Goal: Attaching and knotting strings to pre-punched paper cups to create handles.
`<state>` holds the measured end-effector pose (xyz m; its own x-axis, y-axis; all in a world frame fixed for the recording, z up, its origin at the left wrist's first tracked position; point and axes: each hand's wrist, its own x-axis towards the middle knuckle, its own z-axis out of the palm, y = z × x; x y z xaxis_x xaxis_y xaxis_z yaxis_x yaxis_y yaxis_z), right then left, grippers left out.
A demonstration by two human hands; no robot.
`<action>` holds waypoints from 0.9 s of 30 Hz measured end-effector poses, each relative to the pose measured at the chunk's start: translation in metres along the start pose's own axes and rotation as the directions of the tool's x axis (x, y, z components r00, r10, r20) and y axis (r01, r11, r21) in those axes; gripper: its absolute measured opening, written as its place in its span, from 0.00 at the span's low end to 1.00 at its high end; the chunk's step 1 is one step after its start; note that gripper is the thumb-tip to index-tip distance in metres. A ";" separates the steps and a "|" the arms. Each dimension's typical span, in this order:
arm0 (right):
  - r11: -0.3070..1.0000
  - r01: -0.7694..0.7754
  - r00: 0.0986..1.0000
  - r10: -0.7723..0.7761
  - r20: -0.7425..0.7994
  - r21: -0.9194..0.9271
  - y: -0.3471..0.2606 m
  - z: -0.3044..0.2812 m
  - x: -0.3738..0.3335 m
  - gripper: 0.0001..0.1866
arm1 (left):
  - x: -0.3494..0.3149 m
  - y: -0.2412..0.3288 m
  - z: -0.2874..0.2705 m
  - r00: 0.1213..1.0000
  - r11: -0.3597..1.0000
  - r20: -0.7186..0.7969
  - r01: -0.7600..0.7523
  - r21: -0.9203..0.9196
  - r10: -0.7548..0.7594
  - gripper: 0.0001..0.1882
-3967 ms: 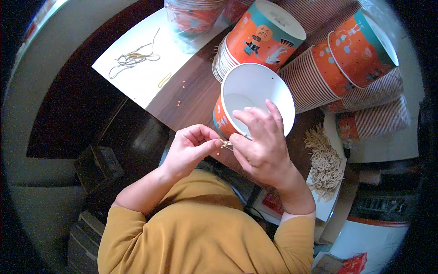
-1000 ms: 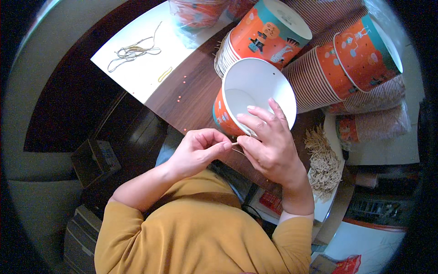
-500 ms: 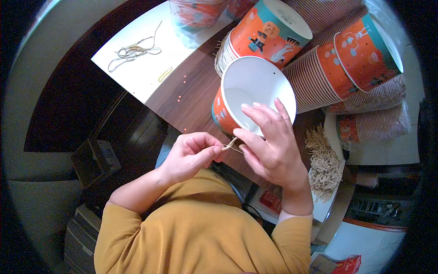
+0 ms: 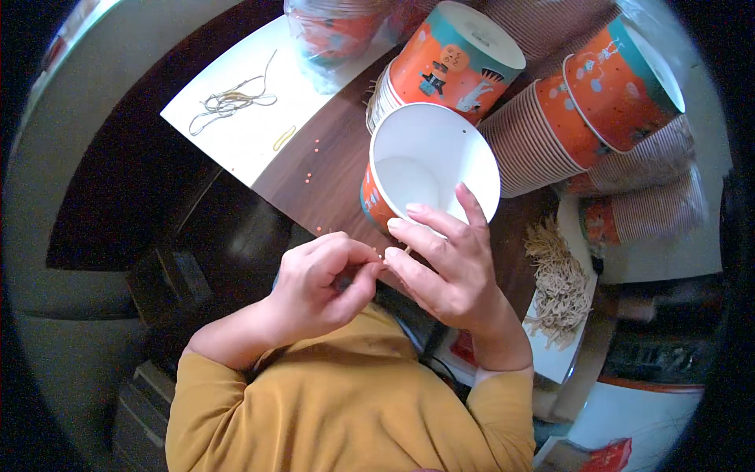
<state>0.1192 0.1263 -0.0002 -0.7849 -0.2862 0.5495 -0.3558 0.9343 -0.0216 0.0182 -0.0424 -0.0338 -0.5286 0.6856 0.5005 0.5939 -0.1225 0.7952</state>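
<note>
Step in hand, as judged: fine two-handed work on a short pale cord point(image 4: 407, 248) just in front of an open paper bucket point(image 4: 460, 161). Only scraps of the cord show; whether it is fixed to the bucket cannot be told.

Left hand point(image 4: 318, 287): thumb and forefinger pinched at the cord, remaining fingers curled in. Right hand point(image 4: 448, 271): foremost fingers bent down onto the cord, a bit of it visible between them, tips meeting the left pinch; thumb hidden; outer fingers spread over the bucket's near rim.

Next move, judged: calls for a firm left pinch and small fingertip adjustments on the right, without tipping the bucket. A dark spot, probably a hole, sits high on its far inner wall.

Edges and room: bucket stands near the front edge of the brown worktop point(image 4: 283, 185); hands work about over that edge, so a dropped cord could fall lapward. Behind, an upended bucket stack point(image 4: 456, 75) and a leaning stack point(image 4: 523, 141) crowd the bucket. Right: cord bundle point(image 4: 558, 283), near the right forearm. Freest room lies leftward, where only small orange discs point(image 4: 307, 175) dot the wood.
</note>
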 end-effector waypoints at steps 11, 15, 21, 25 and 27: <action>0.988 -0.156 0.982 0.157 -0.109 0.019 -0.002 0.006 -0.007 0.07 | 0.011 0.030 -0.035 0.986 0.781 0.071 0.161 -0.603 -0.149 0.06; 0.980 -0.198 0.957 0.199 -0.209 0.027 -0.008 0.018 -0.013 0.07 | 0.016 0.031 -0.032 0.994 0.722 -0.020 0.062 -0.689 -0.104 0.19; 0.968 -0.247 0.921 0.248 -0.299 0.043 -0.023 0.026 -0.017 0.06 | 0.027 0.023 -0.025 0.987 0.645 -0.067 0.041 -0.763 -0.143 0.18; 0.975 -0.222 0.933 0.212 -0.292 -0.001 -0.032 0.040 -0.023 0.06 | 0.032 0.024 -0.019 0.999 0.504 -0.033 -0.033 -0.863 0.010 0.16; 0.971 -0.241 0.913 0.223 -0.341 -0.009 -0.024 0.042 -0.024 0.09 | 0.031 0.035 -0.019 0.999 0.486 -0.031 -0.007 -0.874 -0.041 0.15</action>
<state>0.1255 0.1020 -0.0481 -0.6236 0.0197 0.7815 -0.1516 0.9777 -0.1456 0.0111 -0.0392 0.0163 -0.5715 0.6672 0.4776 -0.2373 -0.6916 0.6822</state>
